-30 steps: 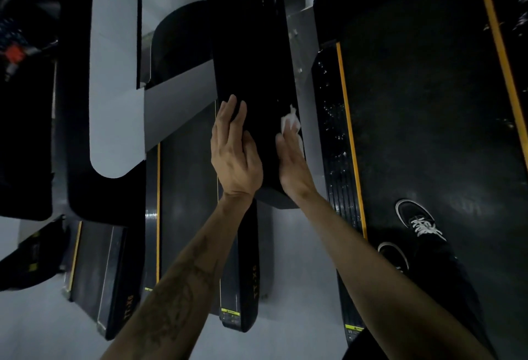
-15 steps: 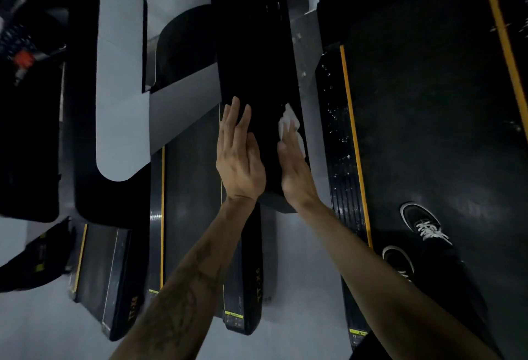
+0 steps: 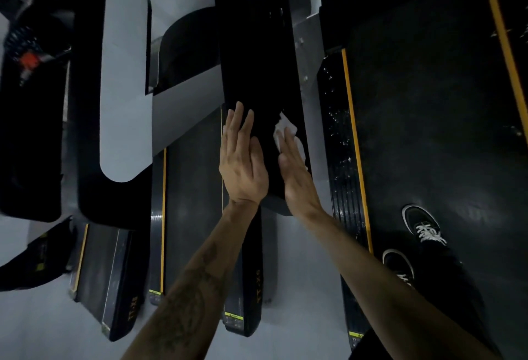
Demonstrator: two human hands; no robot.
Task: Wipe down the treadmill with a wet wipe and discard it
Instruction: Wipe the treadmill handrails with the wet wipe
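Gym floor (image 3: 43, 331) | treadmill arm (image 3: 257, 59) | left hand (image 3: 243, 165) flat, fingers straight | right hand (image 3: 297, 176) presses wet wipe (image 3: 283, 128)

My arms are bare; my left forearm (image 3: 183, 302) carries a dark tattoo. I wear black trousers (image 3: 445, 288) and black sneakers (image 3: 421, 224) with white laces and white sole edges.
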